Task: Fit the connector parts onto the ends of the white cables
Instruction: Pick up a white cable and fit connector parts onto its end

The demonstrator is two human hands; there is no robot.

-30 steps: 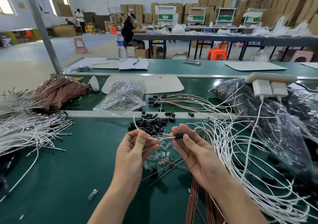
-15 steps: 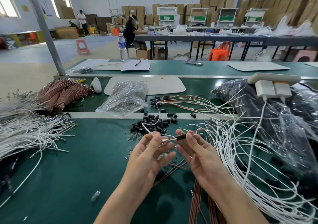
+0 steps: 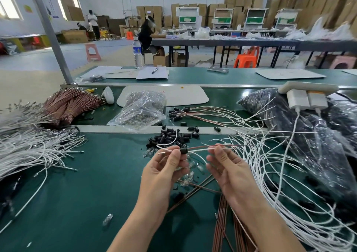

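White cable (image 3: 201, 150): one item, thin and plastic-sheathed, held level in the air over the middle of the green tabletop (image 3: 77, 193), with a brown wire (image 3: 202, 147) running just beside it.

Black connector (image 3: 183, 151): one item, small and barrel-shaped, sitting on the cable between the two hands. How far it is seated cannot be told.

Left hand (image 3: 164, 172): thumb and forefinger pinch the cable right at the connector's left end, with the other fingers loosely curled beneath.

Right hand (image 3: 229, 170): fingertips close on the cable to the right of the connector, palm up.

Handling, cable: judged very light, limp over its length and a little springy. The sheath looks smooth, so it may slide through a soft pinch. Best held close to the end being fitted, since a long free length would likely buckle when pushed. The bare metal tip looks thin enough to bend.

Handling, connector: judged hard, light and easy to drop. Grip it by its sides.

Stock: a pile of connectors (image 3: 168, 138) at the tabletop's far edge, loose cables (image 3: 270, 164) toward the right edge and a further bundle (image 3: 29, 147) at the left edge.
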